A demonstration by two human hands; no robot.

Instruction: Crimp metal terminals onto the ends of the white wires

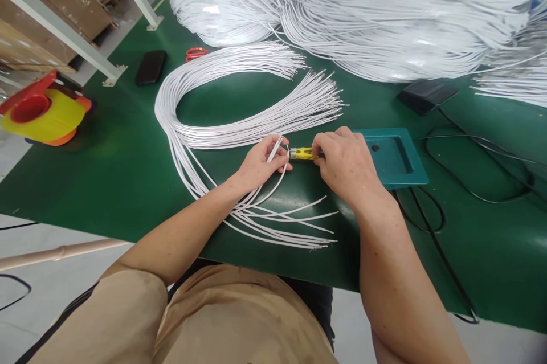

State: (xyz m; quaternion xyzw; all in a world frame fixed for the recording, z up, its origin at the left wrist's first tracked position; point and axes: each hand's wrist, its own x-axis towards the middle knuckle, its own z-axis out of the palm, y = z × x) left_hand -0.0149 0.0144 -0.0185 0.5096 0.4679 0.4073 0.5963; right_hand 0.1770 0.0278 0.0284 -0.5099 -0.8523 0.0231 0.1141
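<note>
Just left of centre, my left hand (264, 160) is closed on white cables (274, 149), with their ends poking up between its fingers. One cable loops below the fingertips. To its right, my right hand (345, 160) grips a yellow-handled hand tool (303, 153) whose short metal head meets the cable at my left fingertips. The palm hides the tool's far end, so its exact kind does not show. A curved bundle of white cables (171, 99) lies beyond my hands. Several loose cable ends (290, 217) fan out on the green table below them.
Large heaps of white cable (405, 16) cover the back of the green table (85, 182). A teal tray (421, 173) sits beside my right hand, near black cords (444, 256) and a black box (427, 96). Red-handled scissors (196, 54), a phone (150, 67) and a yellow tape dispenser (51, 119) are left.
</note>
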